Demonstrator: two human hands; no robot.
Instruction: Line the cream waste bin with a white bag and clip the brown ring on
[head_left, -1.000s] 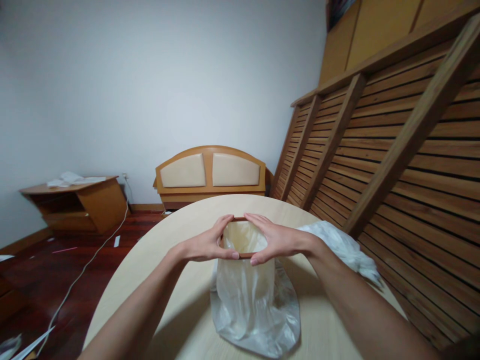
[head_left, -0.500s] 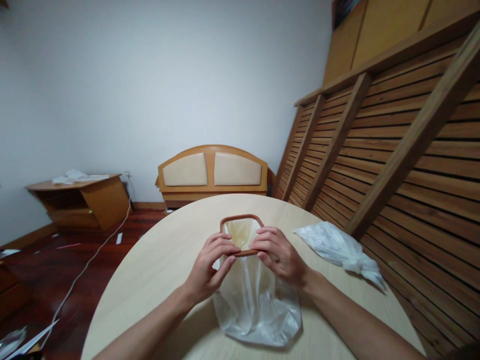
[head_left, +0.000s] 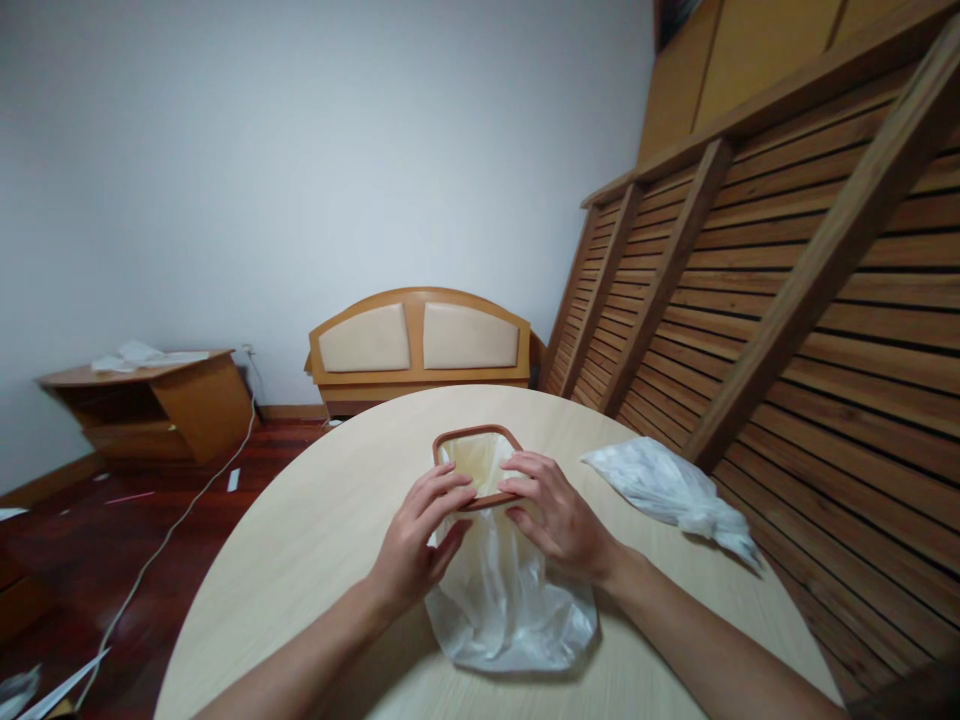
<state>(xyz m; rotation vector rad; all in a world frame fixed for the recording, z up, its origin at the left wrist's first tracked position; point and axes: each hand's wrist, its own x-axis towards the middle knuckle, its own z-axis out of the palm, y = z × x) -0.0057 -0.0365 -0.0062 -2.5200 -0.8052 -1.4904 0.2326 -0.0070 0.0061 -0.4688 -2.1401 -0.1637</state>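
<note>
In the head view a small bin with a brown rounded-square rim [head_left: 480,430] stands near the middle of the round table. A translucent plastic bag [head_left: 517,620] lines it and hangs over its near side, spreading onto the tabletop. My left hand [head_left: 421,525] is closed on the near left part of the rim, fingers over the top and thumb below. On the near right part, my right hand [head_left: 555,515] grips the rim the same way, its fingertips inside the opening. The bin's outer wall is mostly hidden by the bag and hands.
On the pale round table [head_left: 300,560], a knotted white plastic bag [head_left: 667,490] lies to the right. A slatted wooden frame [head_left: 750,330] leans beyond it. Behind are a headboard [head_left: 420,335] and a low cabinet [head_left: 180,400]; a white cable [head_left: 169,540] crosses the floor.
The view has shifted slightly, so the scene sits a little to the left. Both hands stay at the near rim, with only small finger and thumb movements.
</note>
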